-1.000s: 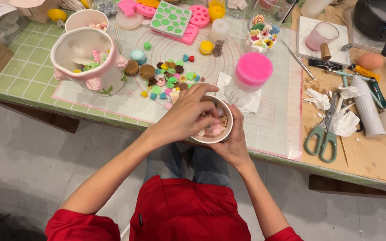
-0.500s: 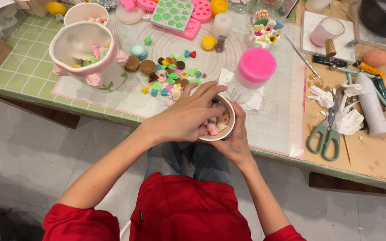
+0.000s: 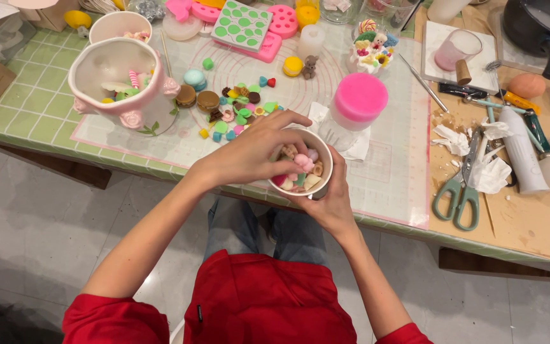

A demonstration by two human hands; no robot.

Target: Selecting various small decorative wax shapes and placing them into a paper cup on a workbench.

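At the far left of the table [image 3: 39, 114], a white vase [image 3: 119, 79] with pink roses is seen, small candy-like pieces lying inside it. Just right of it, loose charms [image 3: 233, 105] in many colours are scattered on a clear mat [image 3: 383, 185].

Near the table's near edge, the left hand [image 3: 249, 153] is reached over a small white cup [image 3: 303, 165], its fingertips dipped among the pieces in the cup; they seem pinched on one piece, though which one cannot be told. The cup is held just off the table edge, above the lap, and is cradled from below and from the right by the right hand [image 3: 329, 204], whose fingers are closed around its wall. Pink, cream and tan pieces fill the cup.

Just beyond the cup, a jar [image 3: 354, 108] with a pink lid stands on a tissue. Further right, green-handled scissors [image 3: 459, 188] lie among crumpled paper scraps [image 3: 488, 175], with a white tube [image 3: 520, 156] beside them.
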